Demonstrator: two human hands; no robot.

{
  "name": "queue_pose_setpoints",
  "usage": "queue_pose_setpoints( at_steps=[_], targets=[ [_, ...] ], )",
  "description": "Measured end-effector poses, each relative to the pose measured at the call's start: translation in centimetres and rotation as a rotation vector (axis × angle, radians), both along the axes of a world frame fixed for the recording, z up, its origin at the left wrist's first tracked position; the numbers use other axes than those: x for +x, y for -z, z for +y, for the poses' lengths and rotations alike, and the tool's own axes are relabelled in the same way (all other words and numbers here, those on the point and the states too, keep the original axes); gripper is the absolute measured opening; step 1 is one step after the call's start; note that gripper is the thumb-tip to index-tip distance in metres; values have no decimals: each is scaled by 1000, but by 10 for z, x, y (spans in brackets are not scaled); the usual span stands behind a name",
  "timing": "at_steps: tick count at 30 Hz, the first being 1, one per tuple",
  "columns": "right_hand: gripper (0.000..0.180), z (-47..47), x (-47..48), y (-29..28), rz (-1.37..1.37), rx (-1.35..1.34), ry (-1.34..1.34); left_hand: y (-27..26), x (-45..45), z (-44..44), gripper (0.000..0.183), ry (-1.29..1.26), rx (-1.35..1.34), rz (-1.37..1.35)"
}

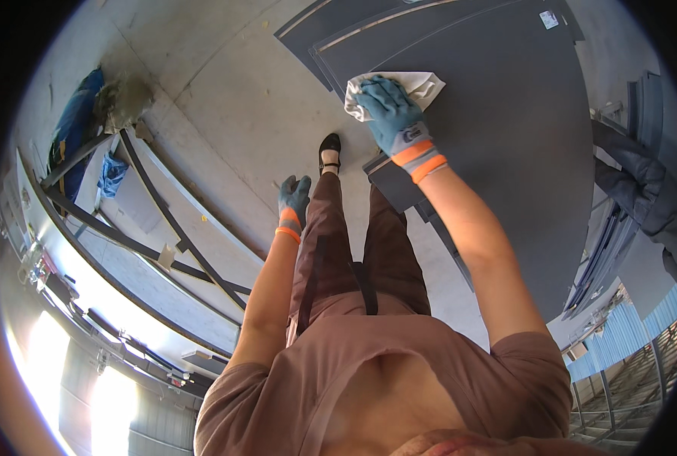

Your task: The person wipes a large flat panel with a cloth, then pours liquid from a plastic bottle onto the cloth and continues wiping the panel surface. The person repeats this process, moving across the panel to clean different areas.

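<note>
My right hand (392, 108), in a blue-grey coated work glove with an orange-banded cuff, presses a white cloth (426, 88) onto a large dark grey panel (503, 142). The cloth is bunched beneath the fingers and spreads out past them on the right. A small white label sits near the panel's far right corner. My left hand (295, 196), gloved in the same way, hangs beside my left thigh with its fingers loosely bent and apart, and nothing shows in it. More dark panels (310, 40) lie at the far left edge of the large one.
At the left stands a metal-framed table (190, 265) with dark bars, near a blue wrapped bundle (76, 131) on the concrete floor (230, 102). A small dark panel piece (395, 185) juts out by my right leg. Dark cloth (637, 176) lies at the right, above long dark strips (598, 256).
</note>
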State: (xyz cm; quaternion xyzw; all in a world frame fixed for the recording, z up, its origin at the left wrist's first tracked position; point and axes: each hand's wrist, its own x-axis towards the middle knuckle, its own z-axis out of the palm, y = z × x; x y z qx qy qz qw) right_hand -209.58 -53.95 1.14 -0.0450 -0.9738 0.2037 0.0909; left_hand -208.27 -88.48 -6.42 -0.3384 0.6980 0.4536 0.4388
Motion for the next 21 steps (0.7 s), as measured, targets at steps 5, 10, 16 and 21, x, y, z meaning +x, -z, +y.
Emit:
queue_pose_setpoints(
  at_steps=[5,10,16,21],
  targets=[
    [31,104,-2,0,-39,-67,272,-8,-3,-1,84,23,34,7],
    [34,24,-12,-4,-49,-248,299,8,-2,-7,81,-30,10,5],
    [36,-26,-10,13,206,23,149,-8,-10,29,83,34,46,-16],
    [40,-24,1,16,251,39,135,11,-18,40,83,186,22,-35]
  ],
)
